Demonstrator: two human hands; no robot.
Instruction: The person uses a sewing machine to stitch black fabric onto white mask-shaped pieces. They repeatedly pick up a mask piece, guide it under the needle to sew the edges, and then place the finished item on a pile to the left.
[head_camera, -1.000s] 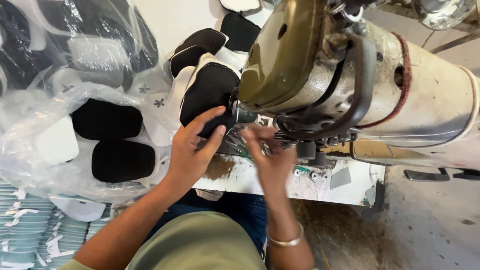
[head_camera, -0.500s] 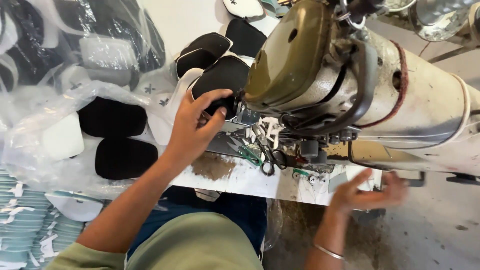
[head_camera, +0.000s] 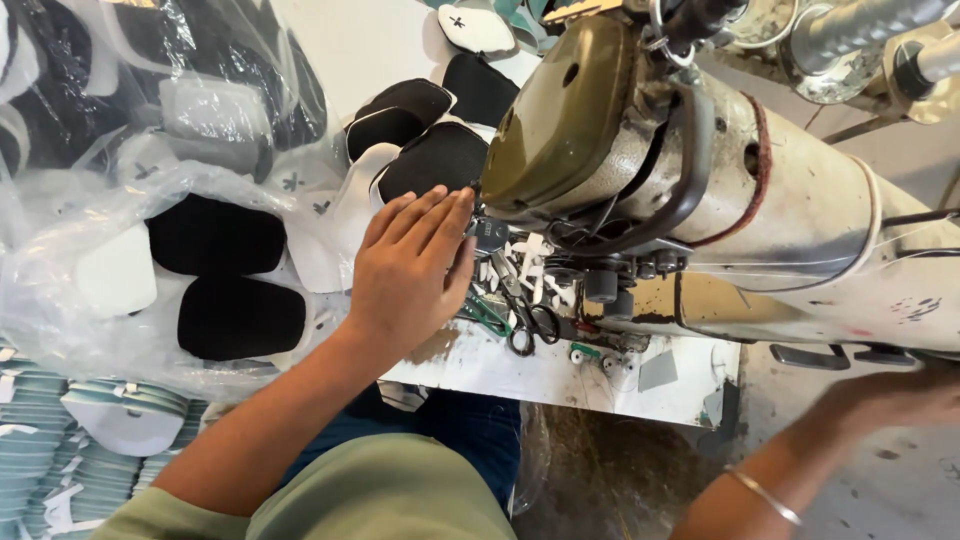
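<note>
My left hand flat, open on black piece by sewing machine; scissors near bench front edge; right hand blurred, grip unclear.

Left hand flat beside sewing machine.

A white counter, stained brown near its front edge, runs from the upper middle of the frame down to the lower centre. On it stands an olive and cream sewing machine at upper right. Black padded pieces with white backing lie at upper centre, a clear plastic bag of similar pieces fills the left, and black-handled scissors lie by white scraps at centre.
</note>
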